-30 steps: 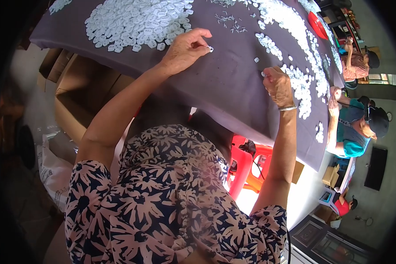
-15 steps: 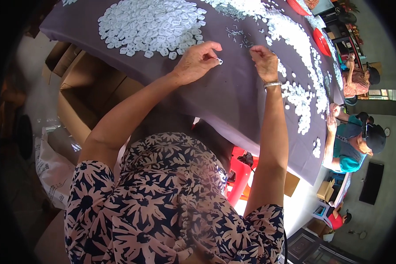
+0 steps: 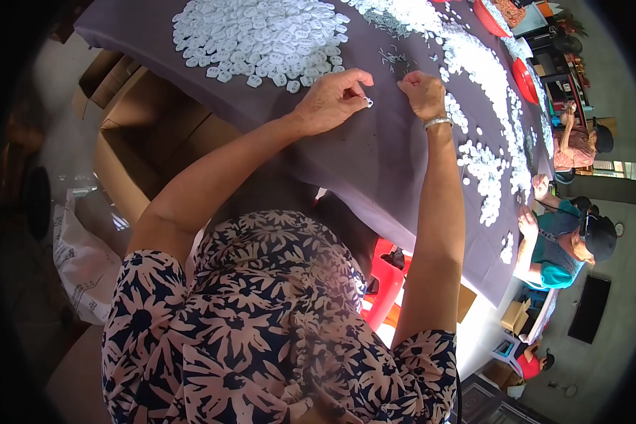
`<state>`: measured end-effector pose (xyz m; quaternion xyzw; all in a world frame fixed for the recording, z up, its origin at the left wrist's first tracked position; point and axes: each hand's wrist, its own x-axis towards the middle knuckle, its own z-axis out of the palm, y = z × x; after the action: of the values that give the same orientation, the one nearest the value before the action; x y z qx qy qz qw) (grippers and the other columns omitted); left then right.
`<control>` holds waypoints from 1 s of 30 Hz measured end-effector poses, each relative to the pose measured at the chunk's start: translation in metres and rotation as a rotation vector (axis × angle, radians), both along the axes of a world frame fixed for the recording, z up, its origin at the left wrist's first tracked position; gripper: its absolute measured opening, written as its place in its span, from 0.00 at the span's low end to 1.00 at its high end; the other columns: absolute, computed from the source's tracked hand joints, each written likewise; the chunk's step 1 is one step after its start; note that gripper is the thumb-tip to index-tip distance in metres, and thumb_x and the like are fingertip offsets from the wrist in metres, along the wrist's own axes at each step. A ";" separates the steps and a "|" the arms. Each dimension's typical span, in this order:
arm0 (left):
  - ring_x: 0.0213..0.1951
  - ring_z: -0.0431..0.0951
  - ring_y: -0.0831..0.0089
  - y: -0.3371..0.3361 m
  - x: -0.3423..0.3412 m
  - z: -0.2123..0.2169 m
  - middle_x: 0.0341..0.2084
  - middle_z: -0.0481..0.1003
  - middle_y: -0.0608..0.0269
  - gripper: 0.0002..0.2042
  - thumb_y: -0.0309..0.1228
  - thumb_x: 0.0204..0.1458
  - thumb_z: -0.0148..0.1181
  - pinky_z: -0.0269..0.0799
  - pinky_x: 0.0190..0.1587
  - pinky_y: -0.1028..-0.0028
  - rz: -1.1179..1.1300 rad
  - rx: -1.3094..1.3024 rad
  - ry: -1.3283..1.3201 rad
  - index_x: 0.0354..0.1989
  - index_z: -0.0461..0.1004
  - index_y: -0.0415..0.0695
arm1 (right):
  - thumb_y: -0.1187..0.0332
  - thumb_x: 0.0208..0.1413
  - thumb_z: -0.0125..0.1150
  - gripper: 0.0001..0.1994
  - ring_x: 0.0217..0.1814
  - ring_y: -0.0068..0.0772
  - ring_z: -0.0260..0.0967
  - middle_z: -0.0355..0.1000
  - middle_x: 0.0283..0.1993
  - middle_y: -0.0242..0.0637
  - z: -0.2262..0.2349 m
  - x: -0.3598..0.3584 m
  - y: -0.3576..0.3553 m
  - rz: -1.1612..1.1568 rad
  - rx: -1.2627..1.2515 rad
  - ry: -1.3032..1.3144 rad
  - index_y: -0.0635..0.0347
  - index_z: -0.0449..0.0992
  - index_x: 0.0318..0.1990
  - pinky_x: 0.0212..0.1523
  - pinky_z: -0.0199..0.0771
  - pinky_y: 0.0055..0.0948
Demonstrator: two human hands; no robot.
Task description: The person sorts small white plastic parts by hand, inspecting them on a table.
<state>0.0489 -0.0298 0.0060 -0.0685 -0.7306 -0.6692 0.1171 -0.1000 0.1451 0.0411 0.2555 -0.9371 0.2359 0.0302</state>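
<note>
My left hand (image 3: 334, 101) pinches a small white plastic piece (image 3: 369, 103) with a hole in it between thumb and fingertip, above the purple-grey tablecloth (image 3: 346, 152). A short gap to its right, my right hand (image 3: 425, 97) has thumb and fingers pressed together; anything in them is too small to make out. Just beyond the hands lie loose thin dark pins (image 3: 391, 59), with a denser heap of pins (image 3: 389, 25) farther back. At the far left is a big pile of flat white pieces (image 3: 261, 39). Small white round pieces (image 3: 484, 166) spread along the right.
Open cardboard boxes (image 3: 131, 166) stand below the table's left edge. Red baskets (image 3: 524, 79) sit at the far right side. A person in teal (image 3: 555, 244) works across the table, another person (image 3: 576, 145) beyond. A red plastic stool (image 3: 385, 286) is under the near edge.
My hands have come a little closer together, the white piece still in my left hand. The view has shifted slightly, and the person in teal has moved their hands apart.
</note>
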 end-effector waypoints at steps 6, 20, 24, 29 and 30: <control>0.31 0.68 0.84 0.001 0.001 0.002 0.26 0.72 0.71 0.15 0.23 0.51 0.57 0.66 0.37 0.82 -0.021 0.043 0.028 0.47 0.69 0.42 | 0.71 0.49 0.62 0.07 0.23 0.28 0.70 0.73 0.22 0.39 -0.004 0.033 0.013 0.147 -0.020 0.155 0.64 0.73 0.32 0.27 0.68 0.27; 0.31 0.70 0.83 -0.001 -0.001 0.000 0.26 0.74 0.69 0.16 0.25 0.50 0.58 0.67 0.36 0.80 -0.009 0.020 0.008 0.48 0.68 0.41 | 0.77 0.53 0.59 0.06 0.30 0.16 0.66 0.74 0.32 0.30 -0.002 0.089 -0.009 0.162 -0.850 -0.570 0.64 0.76 0.39 0.28 0.65 0.16; 0.31 0.71 0.83 0.000 -0.001 -0.001 0.25 0.74 0.68 0.16 0.25 0.50 0.58 0.68 0.36 0.80 -0.003 0.008 0.031 0.49 0.68 0.39 | 0.77 0.54 0.59 0.05 0.29 0.18 0.65 0.73 0.32 0.31 -0.015 0.088 -0.014 0.238 -0.939 -0.564 0.63 0.75 0.38 0.29 0.64 0.16; 0.30 0.71 0.83 0.000 0.000 0.003 0.25 0.75 0.68 0.17 0.25 0.50 0.58 0.68 0.36 0.80 0.007 0.013 0.004 0.50 0.67 0.38 | 0.75 0.54 0.60 0.05 0.30 0.18 0.66 0.74 0.32 0.31 -0.014 0.092 -0.019 0.208 -1.007 -0.650 0.63 0.75 0.38 0.30 0.64 0.17; 0.30 0.71 0.83 0.000 0.000 0.003 0.25 0.75 0.68 0.18 0.25 0.49 0.58 0.68 0.36 0.80 0.010 0.012 0.007 0.50 0.67 0.38 | 0.75 0.54 0.60 0.05 0.30 0.18 0.66 0.74 0.33 0.32 -0.013 0.092 -0.019 0.202 -1.000 -0.644 0.63 0.76 0.38 0.30 0.64 0.17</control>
<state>0.0491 -0.0301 0.0088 -0.0665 -0.7265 -0.6727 0.1236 -0.0076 0.1262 0.0282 0.2136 -0.6457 0.7152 -0.1611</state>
